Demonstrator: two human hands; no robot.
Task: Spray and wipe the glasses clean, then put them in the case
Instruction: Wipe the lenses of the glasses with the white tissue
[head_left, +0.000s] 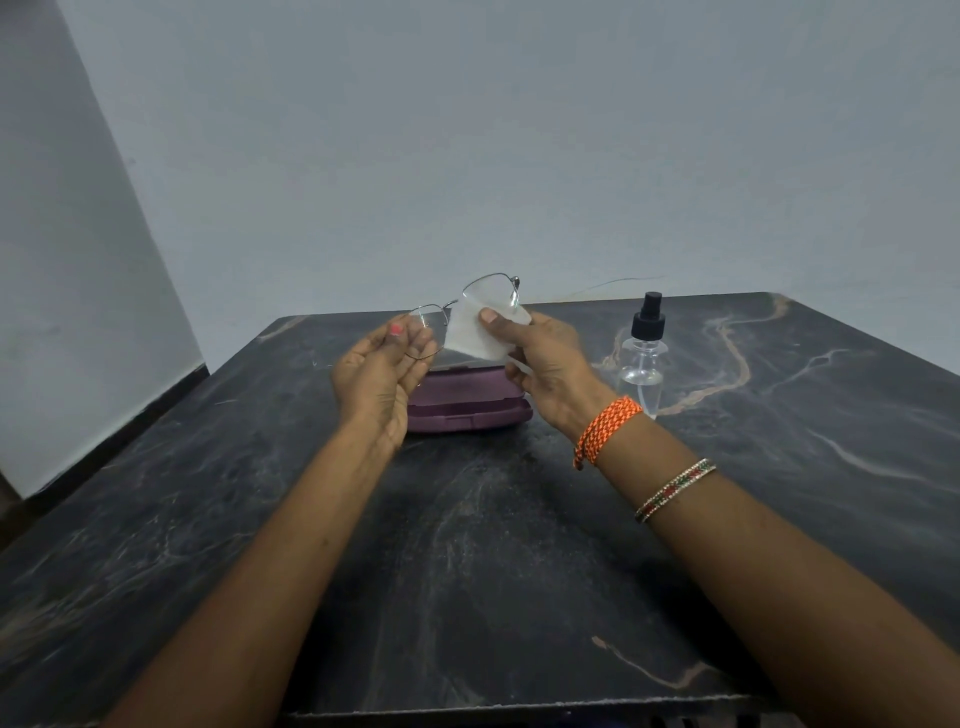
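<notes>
Thin metal-framed glasses (494, 287) are held up above the table, tilted with their right lens higher. My left hand (382, 371) pinches the left lens rim between thumb and fingers. My right hand (545, 358) presses a white cloth (470, 332) against the right lens, thumb on top of the cloth. Below the hands lies a purple glasses case (467, 408), partly hidden by them; I cannot tell whether it is fully shut. A clear spray bottle (644, 358) with a black pump top stands upright to the right of the case.
Everything sits on a dark marble table (467, 545) with pale veins. A grey wall rises right behind the table's far edge. The floor drops away past the table's left edge.
</notes>
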